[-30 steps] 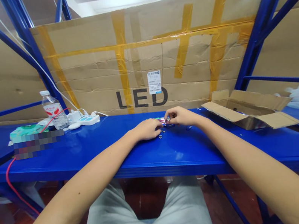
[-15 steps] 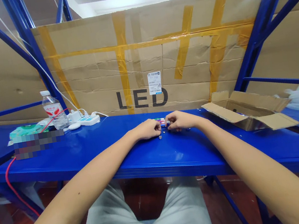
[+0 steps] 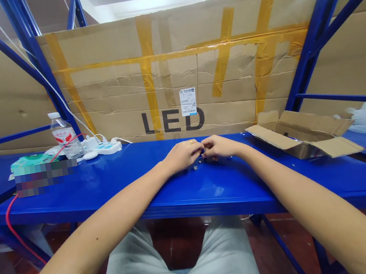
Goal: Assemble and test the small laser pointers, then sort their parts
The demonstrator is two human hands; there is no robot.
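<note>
My left hand (image 3: 183, 155) and my right hand (image 3: 218, 146) meet over the blue table (image 3: 131, 164), fingertips almost touching. Both have bent, closed fingers. Between them shows a sliver of a small dark, bluish object (image 3: 202, 152), too covered by the fingers to name. Just below the fingertips lie tiny shiny metal pieces (image 3: 195, 168) on the tabletop. Another small shiny bit (image 3: 230, 157) sits beside the right hand's underside.
An open cardboard box (image 3: 304, 135) stands at the right. To the left are a water bottle (image 3: 64, 137), a power strip (image 3: 109, 147), a green packet (image 3: 31, 161) and a red cable (image 3: 11, 222). A large cardboard sheet (image 3: 108, 88) rises behind the table.
My left hand has moved right and its fingers now reach my right hand's fingertips. The shiny multicoloured object seen between the hands before is now covered.
</note>
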